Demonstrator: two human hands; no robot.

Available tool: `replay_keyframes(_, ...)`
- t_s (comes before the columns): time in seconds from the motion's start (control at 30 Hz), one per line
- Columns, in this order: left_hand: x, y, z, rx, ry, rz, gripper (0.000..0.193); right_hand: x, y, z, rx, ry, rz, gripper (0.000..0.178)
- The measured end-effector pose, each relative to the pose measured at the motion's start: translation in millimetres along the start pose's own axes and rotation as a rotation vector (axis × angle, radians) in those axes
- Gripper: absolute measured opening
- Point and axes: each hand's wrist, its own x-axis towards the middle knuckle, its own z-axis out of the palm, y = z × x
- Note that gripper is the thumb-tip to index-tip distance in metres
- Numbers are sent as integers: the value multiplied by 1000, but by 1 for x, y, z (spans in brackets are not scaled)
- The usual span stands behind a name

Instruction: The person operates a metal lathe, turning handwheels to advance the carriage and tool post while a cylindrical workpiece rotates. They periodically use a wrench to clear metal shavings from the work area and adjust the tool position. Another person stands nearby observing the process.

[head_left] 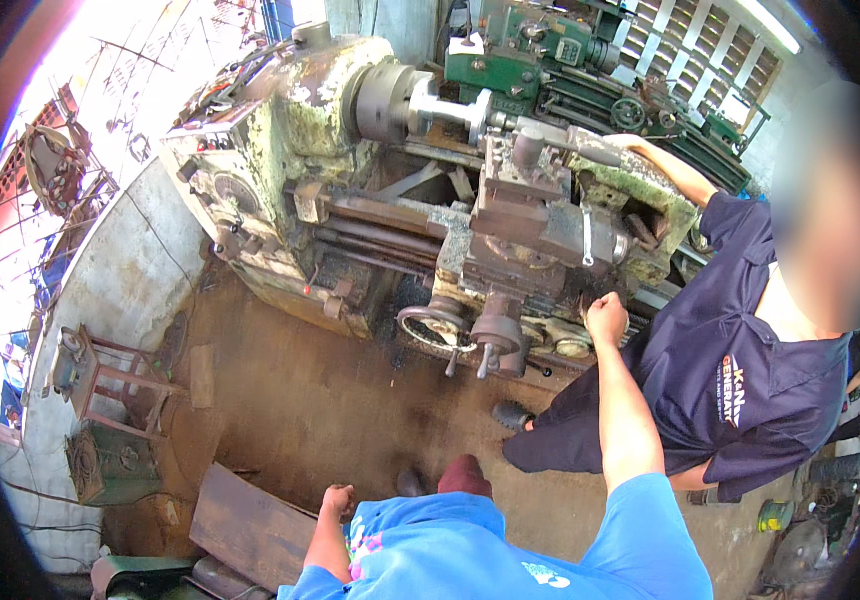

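A large worn lathe (350, 200) with flaking pale green paint stands in front of me. Its chuck (386, 103) grips a shiny flanged metal workpiece (450, 112). My right hand (607, 320) is a closed fist at the right side of the carriage (510, 235), by a dark tuft; what it holds, if anything, is hidden. On the cross slide lies a spanner (588, 235). My left hand (338, 500) hangs low by my side, fingers curled, away from the machine. The carriage handwheel (436, 326) is between my hands and the chuck.
A co-worker in a dark shirt (740, 330) stands close at my right, one hand (632, 145) at the tailstock end. A green lathe (600, 80) stands behind. A small stool-like frame (125, 375) and a brown board (250, 525) are at left.
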Motion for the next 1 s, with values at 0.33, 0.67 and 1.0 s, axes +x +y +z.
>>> replay_keyframes(0.33,5,-2,6,-38,19,-19,22,0,0,1,8,-19,38,11)
replay_keyframes(0.67,14,-9,3,39,8,-46,27,1,2,3,1,2,28,9)
replay_keyframes(1.0,60,-59,-24,625,-189,-407,36,1,-1,1,-12,-54,57,11)
